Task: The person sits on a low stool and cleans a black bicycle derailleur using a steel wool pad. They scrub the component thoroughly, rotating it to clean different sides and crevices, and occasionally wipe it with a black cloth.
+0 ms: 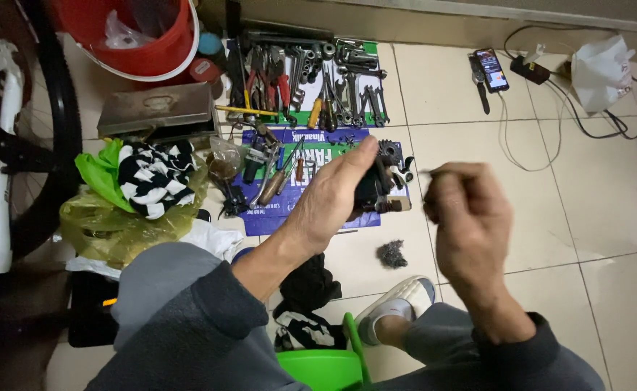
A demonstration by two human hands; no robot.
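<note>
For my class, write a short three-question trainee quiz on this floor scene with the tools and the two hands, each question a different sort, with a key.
1. True or false: the left hand grips a dark mechanical part with a toothed wheel.
2. Which lies on the tile below that part? A) steel wool wad B) phone C) red bucket
3. Fill in: the wrenches and pliers lie on a green and ____ mat.

Key
1. True.
2. A; the phone lies far off by the wall, the bucket at top left.
3. Blue. The right hand is blurred, its fingers pinched; anything it holds is too small to tell.
</note>
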